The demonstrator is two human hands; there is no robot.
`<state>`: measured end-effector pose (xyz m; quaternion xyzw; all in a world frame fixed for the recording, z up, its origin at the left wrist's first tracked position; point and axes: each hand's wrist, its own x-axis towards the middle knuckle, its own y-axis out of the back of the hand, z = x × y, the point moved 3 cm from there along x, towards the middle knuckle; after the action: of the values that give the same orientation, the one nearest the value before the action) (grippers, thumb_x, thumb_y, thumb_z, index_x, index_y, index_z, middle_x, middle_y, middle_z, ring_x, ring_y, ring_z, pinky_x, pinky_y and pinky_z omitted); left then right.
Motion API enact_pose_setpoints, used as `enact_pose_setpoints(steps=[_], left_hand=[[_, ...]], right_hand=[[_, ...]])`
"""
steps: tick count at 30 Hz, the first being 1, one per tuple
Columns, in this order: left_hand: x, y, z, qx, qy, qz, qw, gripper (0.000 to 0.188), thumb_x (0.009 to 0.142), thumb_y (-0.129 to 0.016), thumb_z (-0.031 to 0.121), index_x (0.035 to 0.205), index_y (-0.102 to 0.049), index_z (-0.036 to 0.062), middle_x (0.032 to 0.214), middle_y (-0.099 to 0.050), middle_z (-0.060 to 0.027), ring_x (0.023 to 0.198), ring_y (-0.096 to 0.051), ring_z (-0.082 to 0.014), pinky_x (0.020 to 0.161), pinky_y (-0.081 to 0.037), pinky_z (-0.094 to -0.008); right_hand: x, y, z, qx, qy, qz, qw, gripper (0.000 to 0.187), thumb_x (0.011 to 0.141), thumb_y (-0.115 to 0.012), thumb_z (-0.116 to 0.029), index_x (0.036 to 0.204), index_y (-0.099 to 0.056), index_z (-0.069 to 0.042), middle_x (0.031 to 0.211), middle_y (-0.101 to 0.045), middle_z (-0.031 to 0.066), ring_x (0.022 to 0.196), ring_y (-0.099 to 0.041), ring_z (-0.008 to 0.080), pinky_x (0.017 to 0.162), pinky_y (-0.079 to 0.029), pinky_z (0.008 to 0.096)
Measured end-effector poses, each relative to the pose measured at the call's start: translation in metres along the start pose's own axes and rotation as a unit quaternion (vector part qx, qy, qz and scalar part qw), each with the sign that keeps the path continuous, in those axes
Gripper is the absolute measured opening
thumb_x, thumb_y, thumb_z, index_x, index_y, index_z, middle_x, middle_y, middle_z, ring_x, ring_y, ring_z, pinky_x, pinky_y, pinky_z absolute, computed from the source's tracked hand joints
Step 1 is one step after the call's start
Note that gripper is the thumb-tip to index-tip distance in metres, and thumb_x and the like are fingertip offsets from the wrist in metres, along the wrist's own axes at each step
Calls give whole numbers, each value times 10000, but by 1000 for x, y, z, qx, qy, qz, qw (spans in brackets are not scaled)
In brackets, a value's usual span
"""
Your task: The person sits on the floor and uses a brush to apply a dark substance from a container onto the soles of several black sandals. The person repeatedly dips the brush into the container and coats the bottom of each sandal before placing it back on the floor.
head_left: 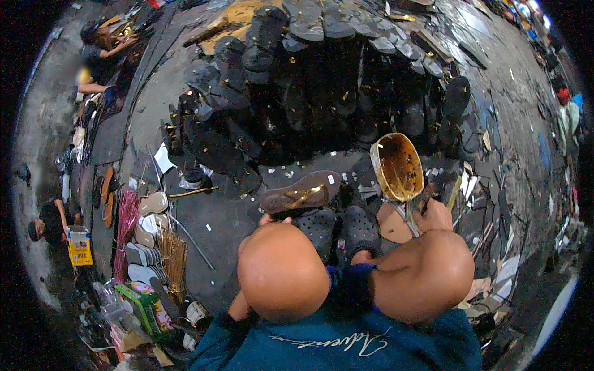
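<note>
Between my bent knees and a dark heap of footwear, my left hand (274, 219) grips the near edge of a brown sandal (297, 193). The sandal has a gold strap and a small white sticker at its right end. My left knee partly hides that hand. My right hand (436, 216) is low beside my right knee, its fingers curled around something I cannot make out. Just beyond it stands a tilted, oblong tub (399, 168) coated inside with amber, glue-like residue. A tan sole-shaped piece (394, 224) lies under the tub's near end.
Many black sandals and soles (322, 93) form a heap ahead. Black clogs (315, 230) are on my feet. At left are grey-and-white soles (145, 255), pink strands (127, 226), a bundle of thin brown sticks (173, 256) and a green package (145, 307). Other people sit farther left.
</note>
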<state>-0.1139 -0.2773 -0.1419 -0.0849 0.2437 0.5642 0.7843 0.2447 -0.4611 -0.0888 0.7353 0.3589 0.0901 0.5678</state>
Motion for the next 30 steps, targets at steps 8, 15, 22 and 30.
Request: enact_pose_setpoints(steps=[8, 15, 22, 30], left_hand=[[47, -6, 9, 318, -426, -106, 840, 450, 767, -763, 151, 1165, -602, 14, 1226, -592, -164, 1194, -522, -352, 1035, -420, -437], [60, -43, 46, 470, -504, -2, 724, 408, 761, -728, 103, 1125, -555, 39, 1081, -623, -102, 1018, -603, -316, 822, -525, -354], [59, -19, 17, 345, -358, -13, 868, 140, 843, -699, 118, 943, -614, 69, 1073, -611, -136, 1004, -612, -335, 783, -537, -410], [86, -16, -14, 345, -239, -186, 888, 255, 829, -730, 194, 1064, -678, 113, 1259, -576, -168, 1253, -482, -370, 997, -448, -434]], right_hand=[[18, 2, -44, 352, -3, -95, 931, 445, 835, -735, -307, 1110, -617, 23, 1040, -666, 135, 997, -614, 232, 898, -461, 359], [7, 38, -42, 481, 35, 10, 876, 242, 860, -714, -119, 1057, -632, -6, 996, -674, 85, 932, -620, 164, 856, -487, 332], [15, 18, -55, 525, 0, 18, 851, 209, 914, -657, -155, 1079, -643, -27, 943, -675, 26, 799, -585, 86, 716, -466, 255], [21, 23, -63, 536, 11, 18, 844, 242, 907, -669, -149, 1090, -631, 5, 1011, -682, 75, 897, -637, 142, 831, -508, 295]])
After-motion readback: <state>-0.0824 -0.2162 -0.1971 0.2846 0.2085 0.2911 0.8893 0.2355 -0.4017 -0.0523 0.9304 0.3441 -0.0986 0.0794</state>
